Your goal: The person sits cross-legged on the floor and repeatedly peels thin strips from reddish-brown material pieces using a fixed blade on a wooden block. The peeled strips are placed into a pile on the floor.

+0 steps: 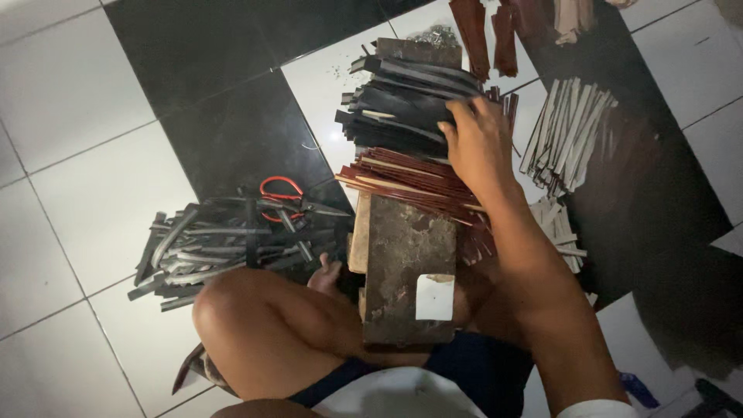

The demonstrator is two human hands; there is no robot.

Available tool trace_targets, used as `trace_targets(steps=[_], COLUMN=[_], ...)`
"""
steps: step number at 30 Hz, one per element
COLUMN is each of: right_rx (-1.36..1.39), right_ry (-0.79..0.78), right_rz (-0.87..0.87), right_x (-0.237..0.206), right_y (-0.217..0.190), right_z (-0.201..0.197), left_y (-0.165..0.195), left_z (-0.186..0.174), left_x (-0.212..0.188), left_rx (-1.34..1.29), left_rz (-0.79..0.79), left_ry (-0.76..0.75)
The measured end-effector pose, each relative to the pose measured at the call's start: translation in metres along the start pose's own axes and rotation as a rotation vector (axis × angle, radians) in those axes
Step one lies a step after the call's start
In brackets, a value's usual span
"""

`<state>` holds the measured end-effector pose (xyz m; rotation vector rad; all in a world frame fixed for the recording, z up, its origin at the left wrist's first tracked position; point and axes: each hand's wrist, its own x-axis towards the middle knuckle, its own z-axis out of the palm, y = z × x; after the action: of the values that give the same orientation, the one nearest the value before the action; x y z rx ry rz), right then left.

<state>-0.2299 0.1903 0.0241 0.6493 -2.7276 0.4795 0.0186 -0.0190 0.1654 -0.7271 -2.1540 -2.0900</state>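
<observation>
My right hand point(476, 143) reaches forward and lies on a tall stack of black flat strips point(402, 97), its fingers over the stack's right edge. Right below the hand, a layer of red-brown strips point(406, 182) fans out. Whether the fingers pinch a strip is not visible. Only part of my left hand point(328, 275) shows, behind my bent knee point(255, 325) and against the left side of a worn wooden block point(406, 263) that rests in front of me. A white patch point(435, 296) sits on the block.
A loose bundle of grey-black strips point(224, 248) lies on the tiled floor at left, with red-handled scissors point(285, 197) on top. Pale strips point(569, 131) fan out at right, more pale strips point(559, 228) beside my forearm. Brown strips point(484, 35) lie at the far edge.
</observation>
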Motion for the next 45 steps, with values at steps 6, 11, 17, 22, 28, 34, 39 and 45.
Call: trace_targets(steps=[6, 11, 17, 22, 28, 34, 39, 45], right_rx=[0.027, -0.095, 0.039, 0.055, 0.092, 0.159, 0.112, 0.258], right_ry=[0.063, 0.267, 0.149, -0.092, -0.046, 0.039, 0.018, 0.097], right_rz=[0.002, -0.197, -0.236, -0.254, -0.089, -0.241, -0.241, -0.228], right_x=[-0.005, -0.023, -0.128, -0.180, -0.142, -0.058, -0.047, -0.063], right_y=[0.001, -0.012, -0.050, -0.058, -0.064, -0.098, -0.110, -0.091], right_z=[-0.002, -0.024, -0.041, -0.032, -0.028, 0.012, 0.019, -0.010], left_y=[-0.004, -0.017, -0.039, -0.024, -0.108, -0.212, -0.218, -0.213], left_z=[-0.006, -0.008, -0.007, -0.013, -0.013, -0.006, -0.002, 0.006], left_x=[0.004, 0.007, -0.003, -0.010, -0.003, -0.046, -0.036, -0.028], left_rx=[0.014, 0.030, 0.058, 0.111, 0.466, 0.221, -0.031, 0.245], left_rz=[0.053, 0.087, 0.132, 0.234, -0.104, -0.563, -0.589, -0.489], left_ry=[-0.004, -0.014, 0.002, 0.023, 0.373, 0.533, 0.593, 0.483])
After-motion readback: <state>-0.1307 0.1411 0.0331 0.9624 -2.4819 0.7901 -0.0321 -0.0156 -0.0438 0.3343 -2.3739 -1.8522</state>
